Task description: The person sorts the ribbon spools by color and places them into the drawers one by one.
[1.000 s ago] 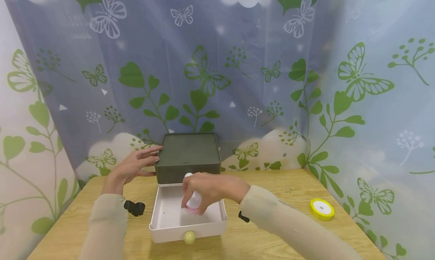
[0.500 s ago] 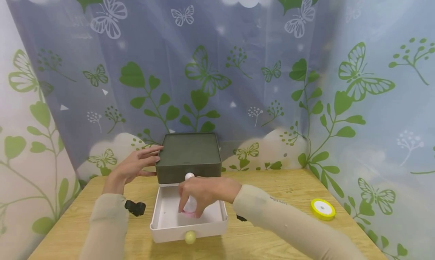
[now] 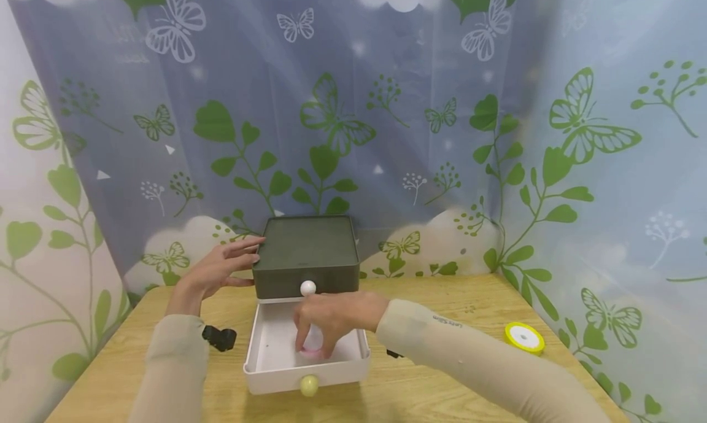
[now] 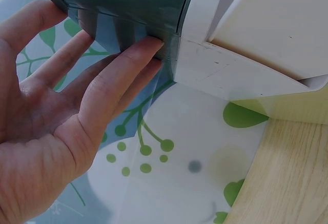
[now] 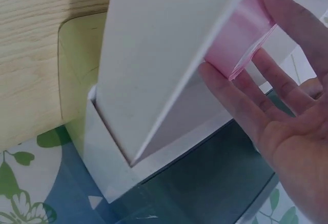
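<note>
My right hand [image 3: 337, 315] pinches a roll of pink ribbon [image 5: 238, 37] between fingertips and thumb, down inside the pulled-out white drawer [image 3: 270, 374]. In the head view the roll's pale face and pink edge [image 3: 312, 353] show under that hand; the fingers hide the rest. The right wrist view has the fingers along the roll's edge, close to the drawer wall [image 5: 148, 70]. My left hand [image 3: 218, 269] rests its spread fingertips against the left side of the dark green upper box [image 3: 309, 245], also seen in the left wrist view.
A yellow ribbon roll [image 3: 524, 338] with a white face lies at the right of the wooden table [image 3: 442, 374]. The upper box has a white knob [image 3: 308, 288], the drawer a pale yellow one [image 3: 309, 385]. A patterned curtain [image 3: 386, 153] hangs close behind.
My right hand has sunk lower into the drawer with the pink ribbon roll, uncovering the white knob above it. The left hand stays at the box's side.
</note>
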Action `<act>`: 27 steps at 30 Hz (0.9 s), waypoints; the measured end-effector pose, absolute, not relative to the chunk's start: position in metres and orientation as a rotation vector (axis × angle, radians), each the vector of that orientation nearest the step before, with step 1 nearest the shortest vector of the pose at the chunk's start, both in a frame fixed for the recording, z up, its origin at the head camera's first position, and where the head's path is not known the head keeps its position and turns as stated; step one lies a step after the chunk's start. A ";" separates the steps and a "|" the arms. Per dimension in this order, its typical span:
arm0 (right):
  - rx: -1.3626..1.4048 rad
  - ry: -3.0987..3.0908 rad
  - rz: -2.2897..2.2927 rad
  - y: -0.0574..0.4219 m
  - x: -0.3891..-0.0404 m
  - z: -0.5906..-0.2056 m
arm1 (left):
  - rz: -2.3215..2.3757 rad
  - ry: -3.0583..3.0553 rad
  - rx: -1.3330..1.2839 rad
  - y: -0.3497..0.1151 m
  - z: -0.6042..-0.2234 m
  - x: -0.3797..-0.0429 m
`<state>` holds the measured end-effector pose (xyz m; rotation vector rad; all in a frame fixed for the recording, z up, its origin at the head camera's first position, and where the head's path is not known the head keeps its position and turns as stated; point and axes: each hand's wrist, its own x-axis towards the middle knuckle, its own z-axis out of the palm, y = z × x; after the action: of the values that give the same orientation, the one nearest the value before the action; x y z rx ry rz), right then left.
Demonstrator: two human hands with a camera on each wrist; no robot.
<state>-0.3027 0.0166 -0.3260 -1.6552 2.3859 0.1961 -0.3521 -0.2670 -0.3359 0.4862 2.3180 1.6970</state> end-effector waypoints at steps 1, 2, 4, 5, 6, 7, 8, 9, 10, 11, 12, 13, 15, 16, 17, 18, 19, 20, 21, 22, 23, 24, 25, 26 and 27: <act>-1.654 2.387 0.199 0.017 -0.304 -0.327 | 1.698 2.318 0.488 -0.267 -0.336 -0.352; -1.655 2.387 0.200 0.017 -0.305 -0.328 | 1.698 2.317 0.490 -0.267 -0.336 -0.352; -1.665 2.385 0.194 0.018 -0.307 -0.329 | 1.700 2.316 0.491 -0.267 -0.336 -0.352; -1.673 2.383 0.190 0.018 -0.309 -0.330 | 1.700 2.316 0.491 -0.267 -0.336 -0.352; -1.678 2.380 0.182 0.019 -0.310 -0.331 | 1.700 2.317 0.492 -0.267 -0.336 -0.352; -1.680 2.378 0.177 0.019 -0.312 -0.332 | 1.700 2.318 0.491 -0.267 -0.336 -0.352; -1.682 2.373 0.171 0.019 -0.313 -0.333 | 1.700 2.319 0.492 -0.267 -0.336 -0.352; -1.680 2.368 0.164 0.019 -0.314 -0.334 | 1.700 2.319 0.492 -0.267 -0.337 -0.352; -1.677 2.364 0.157 0.019 -0.314 -0.334 | 1.701 2.320 0.492 -0.267 -0.337 -0.352; -1.676 2.358 0.153 0.019 -0.315 -0.335 | 1.701 2.319 0.494 -0.267 -0.337 -0.352; -1.675 2.352 0.150 0.019 -0.315 -0.335 | 1.702 2.318 0.496 -0.268 -0.337 -0.353; -1.673 2.345 0.146 0.019 -0.316 -0.335 | 1.703 2.316 0.498 -0.268 -0.337 -0.353; -1.675 2.336 0.146 0.018 -0.317 -0.335 | 1.705 2.313 0.503 -0.268 -0.337 -0.353; -1.678 2.330 0.149 0.018 -0.317 -0.335 | 1.705 2.312 0.503 -0.268 -0.337 -0.353; -1.681 2.325 0.153 0.017 -0.318 -0.335 | 1.705 2.312 0.505 -0.268 -0.338 -0.354; -1.679 2.322 0.154 0.017 -0.319 -0.334 | 1.705 2.312 0.505 -0.268 -0.338 -0.354; -1.681 2.317 0.157 0.016 -0.319 -0.334 | 1.703 2.312 0.505 -0.268 -0.338 -0.354; -1.685 2.313 0.166 0.016 -0.319 -0.334 | 1.701 2.314 0.504 -0.268 -0.338 -0.354; -1.687 2.309 0.175 0.015 -0.320 -0.334 | 1.699 2.315 0.503 -0.268 -0.338 -0.354; -1.689 2.306 0.184 0.014 -0.320 -0.333 | 1.697 2.317 0.502 -0.268 -0.338 -0.354; -1.683 2.305 0.191 0.014 -0.320 -0.333 | 1.695 2.318 0.501 -0.268 -0.338 -0.354; -1.672 2.309 0.193 0.014 -0.320 -0.333 | 1.694 2.320 0.500 -0.268 -0.338 -0.354; -1.660 2.315 0.199 0.013 -0.319 -0.333 | 1.693 2.322 0.499 -0.268 -0.338 -0.354; -1.643 2.324 0.202 0.013 -0.319 -0.333 | 1.693 2.323 0.497 -0.268 -0.338 -0.354; -1.628 2.334 0.205 0.013 -0.319 -0.334 | 1.693 2.324 0.496 -0.268 -0.338 -0.354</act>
<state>-0.3187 0.0130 -0.3335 -1.6283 2.3336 0.2050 -0.3540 -0.2682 -0.3381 0.4963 2.3242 1.6928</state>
